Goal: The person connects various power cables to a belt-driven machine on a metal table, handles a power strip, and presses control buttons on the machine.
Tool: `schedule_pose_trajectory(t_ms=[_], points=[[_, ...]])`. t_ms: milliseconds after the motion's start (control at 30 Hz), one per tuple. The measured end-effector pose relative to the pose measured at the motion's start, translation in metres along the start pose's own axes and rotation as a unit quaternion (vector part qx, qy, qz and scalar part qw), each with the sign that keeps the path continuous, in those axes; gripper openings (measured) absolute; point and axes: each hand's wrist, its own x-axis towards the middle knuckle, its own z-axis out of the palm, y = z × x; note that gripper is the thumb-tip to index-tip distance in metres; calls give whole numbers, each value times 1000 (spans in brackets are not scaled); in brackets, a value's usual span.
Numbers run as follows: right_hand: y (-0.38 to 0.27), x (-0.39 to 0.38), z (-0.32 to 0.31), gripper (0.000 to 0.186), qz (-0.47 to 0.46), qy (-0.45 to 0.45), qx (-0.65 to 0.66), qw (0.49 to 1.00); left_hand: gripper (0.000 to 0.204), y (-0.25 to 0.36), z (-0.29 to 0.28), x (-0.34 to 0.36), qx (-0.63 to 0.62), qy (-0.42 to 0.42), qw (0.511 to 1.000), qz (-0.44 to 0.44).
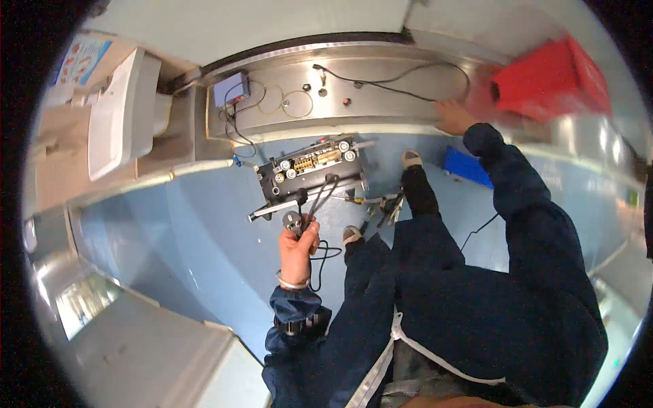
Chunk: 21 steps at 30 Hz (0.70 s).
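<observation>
My left hand point(297, 253) is closed around a power plug point(292, 222) with a black cord, its round pin face turned up. The cord point(325, 250) hangs in a loop beside my wrist. Just beyond that hand, a black machine point(309, 170) with exposed rollers and brass-coloured parts sits low over the blue floor. My right hand point(454, 118) reaches out to the steel ledge, fingers stretched beside a black cable point(401, 90). Slight blur hides whether the fingertips touch this cable, which curves across the ledge.
On the steel ledge point(265, 71) lie a purple-grey box point(231, 90) with wires, thin yellowish tubing point(299, 104) and small knobs. A red bin point(554, 78) stands at far right, a white basin point(126, 112) at left. Tools point(389, 207) and a blue box point(468, 167) lie by my feet.
</observation>
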Motion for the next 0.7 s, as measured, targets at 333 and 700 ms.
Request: schedule_pose_trajectory(t_ms=[333,700], points=[[35,228,58,58,-71,-88,-2,994,31,25,135,77,-23,123,991,-38],[30,334,168,50,-43,-34,-87,995,38,-37,173,160,-163,82,983,-21]])
